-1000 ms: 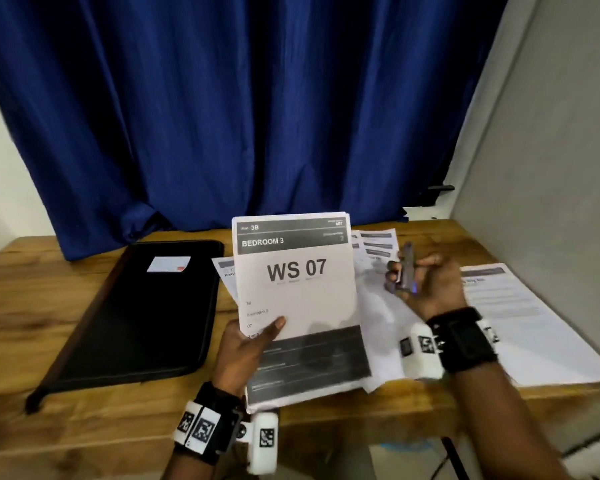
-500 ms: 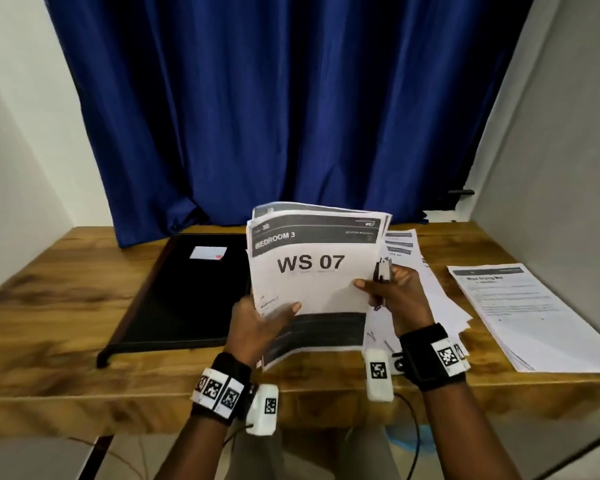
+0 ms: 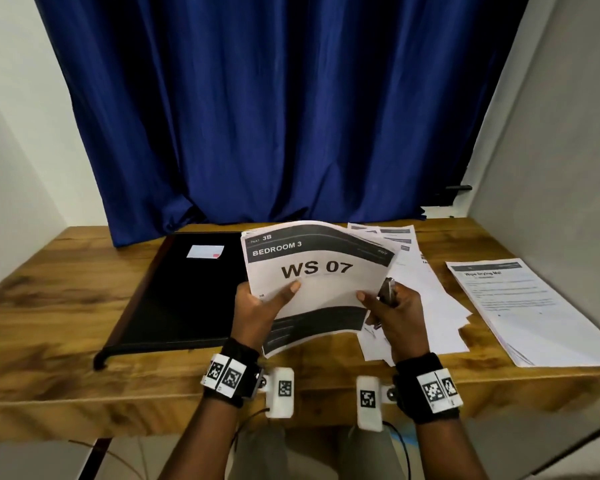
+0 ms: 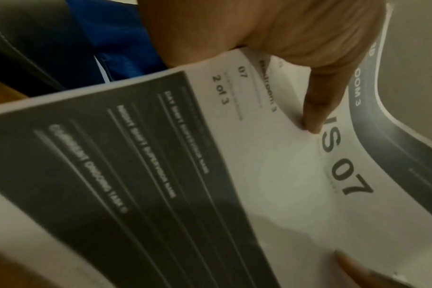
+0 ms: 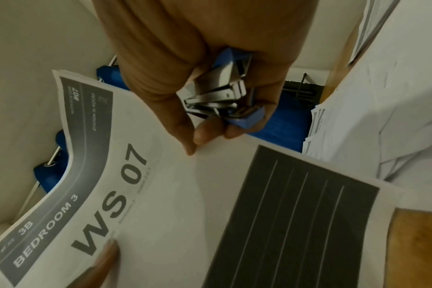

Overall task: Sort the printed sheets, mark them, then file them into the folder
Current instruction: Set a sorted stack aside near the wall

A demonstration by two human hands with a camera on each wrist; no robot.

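A stack of printed sheets (image 3: 326, 292) headed "BEDROOM 3, WS 07" is held above the wooden table (image 3: 49, 306), with its top edge bowed back. My left hand (image 3: 264, 303) grips its left edge, the thumb (image 4: 313, 109) lying on the front page (image 4: 259, 175). My right hand (image 3: 385, 303) pinches the right edge between thumb and forefinger. Its other fingers curl round a small blue and metal stapler (image 5: 222, 97). A black folder (image 3: 181, 296) lies shut on the table to the left of the stack.
Loose printed sheets (image 3: 430, 299) are fanned out on the table under my right hand. A neat pile of pages (image 3: 520, 306) lies at the right edge. A blue curtain (image 3: 291, 116) hangs behind, and a grey wall (image 3: 568, 202) stands on the right.
My right hand, still holding the stapler, came left and took the right edge of the stack. The stack now bows at the top between both hands.
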